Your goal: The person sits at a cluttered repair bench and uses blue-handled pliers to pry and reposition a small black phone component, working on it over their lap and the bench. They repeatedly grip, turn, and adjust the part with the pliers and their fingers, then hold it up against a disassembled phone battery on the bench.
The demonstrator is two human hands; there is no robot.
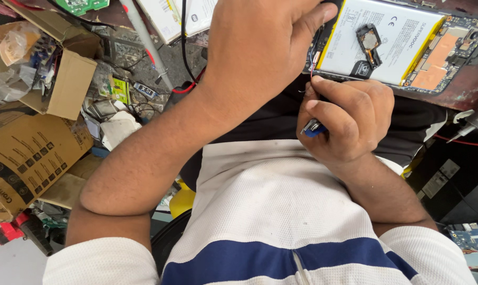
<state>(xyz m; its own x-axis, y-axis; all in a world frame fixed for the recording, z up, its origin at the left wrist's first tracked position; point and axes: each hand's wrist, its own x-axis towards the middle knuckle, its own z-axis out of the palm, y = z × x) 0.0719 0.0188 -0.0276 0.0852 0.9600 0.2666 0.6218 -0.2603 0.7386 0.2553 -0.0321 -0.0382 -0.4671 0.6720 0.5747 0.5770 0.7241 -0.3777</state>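
Observation:
An opened phone (pixel 408 42) lies on a dark reddish bench top (pixel 460 95), its white battery and circuit board exposed. A small black part (pixel 369 42) rests on the battery. My left hand (pixel 260 47) reaches up from the lower left and curls over the phone's left edge, hiding that corner. Just below the phone, my right hand (pixel 350 119) is closed around a small blue-handled tool (pixel 314 128). Its thumb and forefinger pinch a thin wire (pixel 313 71) running up to the phone's edge. My white and blue striped shirt fills the bottom of the view.
Cardboard boxes (pixel 28 153) and loose scraps crowd the floor at left. A green circuit board (pixel 80 5) lies at the top left, and a red tool (pixel 17 229) at the lower left. A black cable (pixel 185 47) hangs by my left wrist. Another board (pixel 468 237) sits at lower right.

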